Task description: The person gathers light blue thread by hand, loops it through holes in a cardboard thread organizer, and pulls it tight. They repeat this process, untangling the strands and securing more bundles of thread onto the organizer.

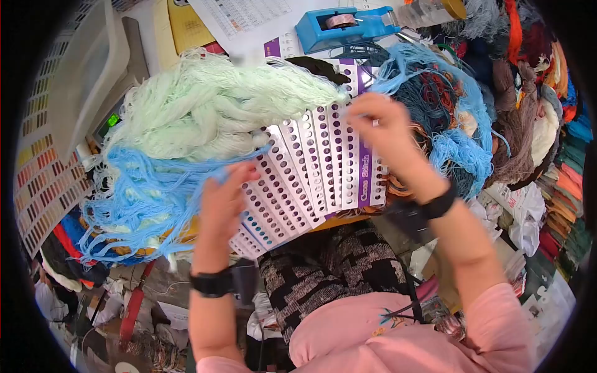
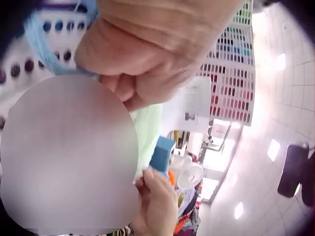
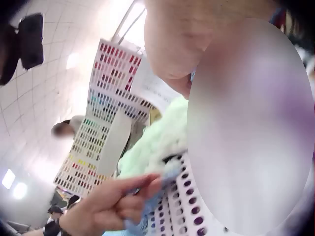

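Note:
Light blue thread [image 1: 149,180] lies in a loose heap at the left, its strands running to the left hand [image 1: 222,208]. That hand grips them between thumb and curled fingers; the left wrist view shows blue strands [image 2: 42,46] at the left hand [image 2: 147,49]. Over the fanned white cards with punched holes [image 1: 320,155], the right hand [image 1: 388,127] is raised, blurred, fingers bent. A small bit of blue shows at the fingers of the right hand [image 3: 187,39], pinched there. Pale green thread [image 1: 205,105] spreads behind the hands. A large blurred patch hides part of both wrist views.
A blue tape dispenser [image 1: 317,31] stands at the back beside printed sheets [image 1: 242,22]. More blue thread [image 1: 460,155] and dark skeins lie at the right. Colour charts [image 1: 46,168] and a white plastic tray [image 1: 93,74] are at the left.

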`<move>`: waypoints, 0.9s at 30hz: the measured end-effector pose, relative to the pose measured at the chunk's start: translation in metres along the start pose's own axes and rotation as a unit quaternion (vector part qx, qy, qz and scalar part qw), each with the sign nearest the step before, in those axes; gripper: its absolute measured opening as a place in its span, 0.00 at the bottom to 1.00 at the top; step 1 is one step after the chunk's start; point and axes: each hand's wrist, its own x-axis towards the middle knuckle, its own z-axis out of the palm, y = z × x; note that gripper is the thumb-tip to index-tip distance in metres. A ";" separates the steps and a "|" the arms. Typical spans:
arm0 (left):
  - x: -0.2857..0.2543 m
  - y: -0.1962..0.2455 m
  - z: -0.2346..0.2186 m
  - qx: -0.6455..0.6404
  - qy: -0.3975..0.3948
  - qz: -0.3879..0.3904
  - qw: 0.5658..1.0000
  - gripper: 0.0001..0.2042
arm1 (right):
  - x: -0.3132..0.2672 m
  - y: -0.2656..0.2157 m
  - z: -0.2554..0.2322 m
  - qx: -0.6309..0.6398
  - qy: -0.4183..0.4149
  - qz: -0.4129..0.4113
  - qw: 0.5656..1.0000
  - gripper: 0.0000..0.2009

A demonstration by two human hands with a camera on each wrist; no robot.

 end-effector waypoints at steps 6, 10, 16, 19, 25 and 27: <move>0.052 -0.025 0.059 0.221 0.047 0.175 0.958 0.10 | 0.005 0.010 0.083 -0.171 0.105 -0.161 0.966 0.07; 0.034 -0.020 0.055 0.228 0.006 0.153 0.961 0.09 | -0.004 0.017 0.070 -0.138 0.081 -0.173 0.972 0.10; 0.038 -0.018 0.052 0.024 -0.018 0.091 0.995 0.07 | -0.015 -0.001 0.078 -0.203 -0.040 -0.174 0.963 0.22; 0.039 -0.018 0.060 -0.071 -0.033 0.127 0.989 0.07 | -0.015 0.002 0.075 -0.171 -0.030 -0.192 0.966 0.21; 0.048 -0.025 0.064 0.004 -0.004 0.167 0.986 0.07 | -0.001 0.007 0.073 -0.030 -0.013 -0.159 0.987 0.17; 0.040 -0.015 0.047 -0.040 -0.011 0.106 0.993 0.06 | -0.001 0.005 0.070 -0.025 -0.020 -0.141 0.990 0.17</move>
